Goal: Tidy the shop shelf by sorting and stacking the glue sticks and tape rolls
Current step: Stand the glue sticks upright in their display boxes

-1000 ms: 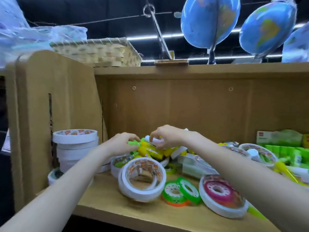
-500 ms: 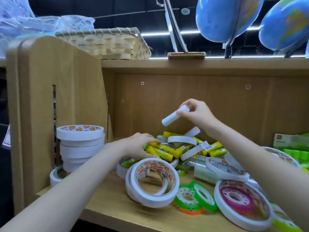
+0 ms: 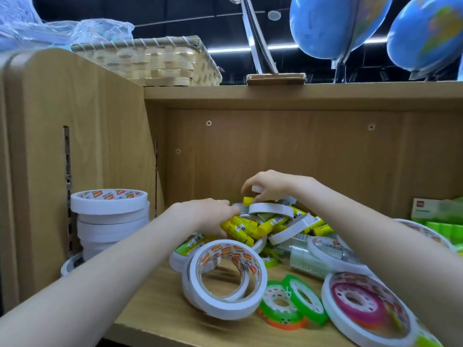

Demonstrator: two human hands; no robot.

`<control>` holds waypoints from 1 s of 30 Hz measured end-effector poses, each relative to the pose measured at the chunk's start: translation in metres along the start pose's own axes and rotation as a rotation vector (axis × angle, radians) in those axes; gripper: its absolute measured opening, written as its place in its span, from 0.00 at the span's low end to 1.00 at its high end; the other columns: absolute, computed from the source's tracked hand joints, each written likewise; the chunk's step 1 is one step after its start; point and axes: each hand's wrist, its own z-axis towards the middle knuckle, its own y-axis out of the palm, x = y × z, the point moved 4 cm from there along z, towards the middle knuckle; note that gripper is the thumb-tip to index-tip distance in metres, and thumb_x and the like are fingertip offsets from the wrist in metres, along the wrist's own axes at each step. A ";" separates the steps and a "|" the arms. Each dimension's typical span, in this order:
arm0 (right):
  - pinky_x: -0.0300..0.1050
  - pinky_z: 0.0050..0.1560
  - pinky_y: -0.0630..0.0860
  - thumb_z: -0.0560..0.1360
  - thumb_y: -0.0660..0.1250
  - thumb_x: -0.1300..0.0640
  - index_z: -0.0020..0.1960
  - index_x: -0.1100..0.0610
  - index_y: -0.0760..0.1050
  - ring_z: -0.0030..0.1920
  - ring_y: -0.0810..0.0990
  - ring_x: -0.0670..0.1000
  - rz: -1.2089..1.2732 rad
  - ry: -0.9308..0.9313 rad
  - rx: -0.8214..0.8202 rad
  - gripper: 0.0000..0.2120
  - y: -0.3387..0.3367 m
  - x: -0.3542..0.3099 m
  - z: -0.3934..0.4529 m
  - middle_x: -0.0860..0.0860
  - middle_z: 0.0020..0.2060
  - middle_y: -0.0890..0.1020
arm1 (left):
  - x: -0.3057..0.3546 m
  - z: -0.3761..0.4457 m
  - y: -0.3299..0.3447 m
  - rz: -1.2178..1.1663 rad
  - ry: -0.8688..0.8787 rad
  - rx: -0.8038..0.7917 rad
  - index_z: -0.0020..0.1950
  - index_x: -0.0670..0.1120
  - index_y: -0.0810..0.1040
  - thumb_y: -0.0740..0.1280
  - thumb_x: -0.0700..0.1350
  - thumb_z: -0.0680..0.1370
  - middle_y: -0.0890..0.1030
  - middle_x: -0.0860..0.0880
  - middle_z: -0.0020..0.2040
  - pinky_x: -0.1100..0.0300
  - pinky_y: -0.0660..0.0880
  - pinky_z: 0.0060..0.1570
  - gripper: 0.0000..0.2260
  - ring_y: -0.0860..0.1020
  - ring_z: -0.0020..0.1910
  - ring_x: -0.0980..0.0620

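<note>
Your right hand [image 3: 269,187] pinched a yellow glue stick [image 3: 250,201] atop the heap, its long axis running left-right. Your left hand [image 3: 204,215] gripped more glue sticks [image 3: 238,227] just below, nearer the tape stack [image 3: 110,216].

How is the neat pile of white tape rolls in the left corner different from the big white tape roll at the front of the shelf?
The white tape stack lies flat, roll upon roll, against the side wall; the front tape roll tilts up on its edge, so its hole faces the viewer. The stack is sorted; the front roll leans among loose clutter, against another roll behind it. Both are white, with red and orange printing on the inner ring.
</note>
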 end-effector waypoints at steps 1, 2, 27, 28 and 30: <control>0.48 0.54 0.75 0.75 0.65 0.58 0.60 0.49 0.74 0.53 0.75 0.51 0.009 -0.005 0.002 0.14 0.000 0.000 0.001 0.51 0.55 0.76 | -0.001 -0.001 -0.002 0.020 0.007 0.043 0.64 0.49 0.66 0.65 0.48 0.77 0.72 0.47 0.55 0.56 0.69 0.46 0.17 0.74 0.51 0.47; 0.49 0.52 0.77 0.74 0.65 0.58 0.58 0.49 0.74 0.49 0.75 0.50 0.021 -0.007 -0.001 0.13 0.000 0.000 0.001 0.51 0.54 0.75 | -0.003 -0.001 -0.005 0.036 0.019 0.090 0.61 0.48 0.68 0.64 0.46 0.77 0.74 0.47 0.53 0.55 0.71 0.47 0.14 0.75 0.51 0.46; 0.38 0.24 0.71 0.70 0.71 0.48 0.44 0.58 0.73 0.32 0.74 0.51 0.023 0.656 0.239 0.15 -0.108 0.167 -0.272 0.54 0.37 0.76 | 0.174 0.049 -0.117 -0.253 0.117 0.462 0.52 0.46 0.74 0.63 0.43 0.77 0.72 0.47 0.45 0.56 0.65 0.42 0.05 0.73 0.47 0.43; 0.39 0.26 0.73 0.71 0.71 0.48 0.45 0.59 0.73 0.33 0.75 0.51 0.028 0.681 0.228 0.15 -0.105 0.181 -0.287 0.55 0.38 0.76 | 0.192 0.061 -0.117 -0.271 0.139 0.457 0.50 0.46 0.73 0.62 0.42 0.77 0.73 0.47 0.45 0.56 0.66 0.42 0.03 0.73 0.46 0.43; 0.45 0.36 0.76 0.70 0.71 0.47 0.43 0.57 0.72 0.39 0.76 0.53 0.017 0.727 0.207 0.15 -0.098 0.209 -0.310 0.54 0.41 0.77 | 0.229 0.084 -0.118 -0.320 0.185 0.450 0.49 0.44 0.73 0.62 0.39 0.76 0.75 0.45 0.46 0.55 0.66 0.41 0.04 0.75 0.46 0.43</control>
